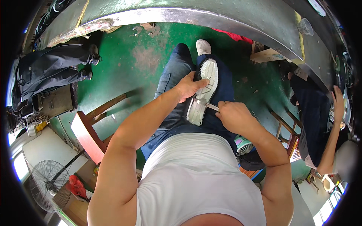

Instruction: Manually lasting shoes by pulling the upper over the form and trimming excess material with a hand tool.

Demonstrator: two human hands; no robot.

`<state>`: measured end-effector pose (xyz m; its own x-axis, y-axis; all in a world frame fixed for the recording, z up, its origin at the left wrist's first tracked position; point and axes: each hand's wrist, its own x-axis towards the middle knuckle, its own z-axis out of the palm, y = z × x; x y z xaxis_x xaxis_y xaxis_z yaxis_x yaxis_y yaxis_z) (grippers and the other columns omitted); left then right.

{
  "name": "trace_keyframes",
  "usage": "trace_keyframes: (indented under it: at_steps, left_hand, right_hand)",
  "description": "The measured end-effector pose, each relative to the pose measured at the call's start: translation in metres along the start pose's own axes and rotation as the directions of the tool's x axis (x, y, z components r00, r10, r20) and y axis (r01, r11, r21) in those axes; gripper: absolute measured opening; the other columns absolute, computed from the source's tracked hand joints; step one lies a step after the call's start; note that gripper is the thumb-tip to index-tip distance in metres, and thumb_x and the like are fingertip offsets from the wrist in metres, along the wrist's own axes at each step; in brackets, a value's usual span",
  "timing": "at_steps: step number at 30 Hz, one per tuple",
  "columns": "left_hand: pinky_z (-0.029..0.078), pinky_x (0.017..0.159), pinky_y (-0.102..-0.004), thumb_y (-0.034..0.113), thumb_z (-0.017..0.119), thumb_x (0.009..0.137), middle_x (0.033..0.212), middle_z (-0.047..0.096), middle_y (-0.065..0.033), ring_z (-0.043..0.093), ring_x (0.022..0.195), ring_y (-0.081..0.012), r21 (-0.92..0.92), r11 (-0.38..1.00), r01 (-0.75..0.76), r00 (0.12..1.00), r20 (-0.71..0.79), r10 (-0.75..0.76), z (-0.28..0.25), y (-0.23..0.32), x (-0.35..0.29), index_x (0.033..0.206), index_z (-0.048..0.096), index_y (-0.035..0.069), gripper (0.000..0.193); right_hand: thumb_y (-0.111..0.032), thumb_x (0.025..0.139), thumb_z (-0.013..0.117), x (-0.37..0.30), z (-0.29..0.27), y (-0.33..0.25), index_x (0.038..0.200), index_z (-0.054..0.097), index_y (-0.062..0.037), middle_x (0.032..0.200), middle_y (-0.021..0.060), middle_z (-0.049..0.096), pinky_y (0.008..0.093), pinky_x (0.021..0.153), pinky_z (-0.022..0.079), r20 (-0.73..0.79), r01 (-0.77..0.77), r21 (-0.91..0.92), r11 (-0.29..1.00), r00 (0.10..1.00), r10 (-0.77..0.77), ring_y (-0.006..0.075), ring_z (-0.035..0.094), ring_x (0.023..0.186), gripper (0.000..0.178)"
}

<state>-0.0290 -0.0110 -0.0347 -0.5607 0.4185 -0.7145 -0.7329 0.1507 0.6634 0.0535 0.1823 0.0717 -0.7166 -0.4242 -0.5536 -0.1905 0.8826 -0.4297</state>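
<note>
A long white shoe piece [208, 72] with a dark, ragged edge lies across my lap, apparently underside up. My left hand [191, 86] is closed around its middle, the thumb pressed on the white surface. In my right hand [234, 116] is a small metal hammer [212, 107], gripped by the handle. Its head rests on or just over the heel-side part of the shoe piece, below my left hand; contact is hard to make out.
A metal-edged workbench [181, 16] curves across the front. Wooden stools [88, 132] stand at left and right. A wire fan [48, 184] is at lower left. One person's legs [56, 60] are at left; another person [320, 124] sits at right. The floor [124, 67] is green.
</note>
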Motion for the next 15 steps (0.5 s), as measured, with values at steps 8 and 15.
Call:
trace_keyframes:
  at_steps: [8, 15]
  left_hand:
    - [0.053, 0.095, -0.0381, 0.024, 0.077, 0.087, 0.119, 0.064, -0.0159, 0.066, 0.105, -0.0224, -0.075, 0.997, -0.028, 0.999, -0.031, 0.026, -0.011, -0.010, 0.014, 0.136, 0.041, -0.008, 0.069]
    - [0.047, 0.100, -0.0378, 0.033, 0.075, 0.086, 0.122, 0.062, -0.0237, 0.062, 0.114, -0.0307, 0.288, 0.948, -0.136, 0.987, -0.045, 0.155, 0.008, -0.008, -0.009, 0.137, 0.039, -0.012, 0.077]
  right_hand:
    - [-0.023, 0.091, 0.066, 0.016, 0.074, 0.029, 0.099, 0.063, -0.0035, 0.087, 0.0161, 0.069, 0.0454, 0.069, 0.053, -0.302, 0.077, 0.303, 0.950, 0.953, 0.019, 0.0364, 0.068, 0.081, 0.022]
    - [-0.032, 0.091, 0.068, -0.039, 0.080, 0.028, 0.104, 0.062, -0.0010, 0.086, 0.0202, 0.069, 0.0460, 0.068, 0.054, -0.349, 0.013, 0.216, 0.976, 0.935, 0.065, 0.0400, 0.067, 0.078, 0.034]
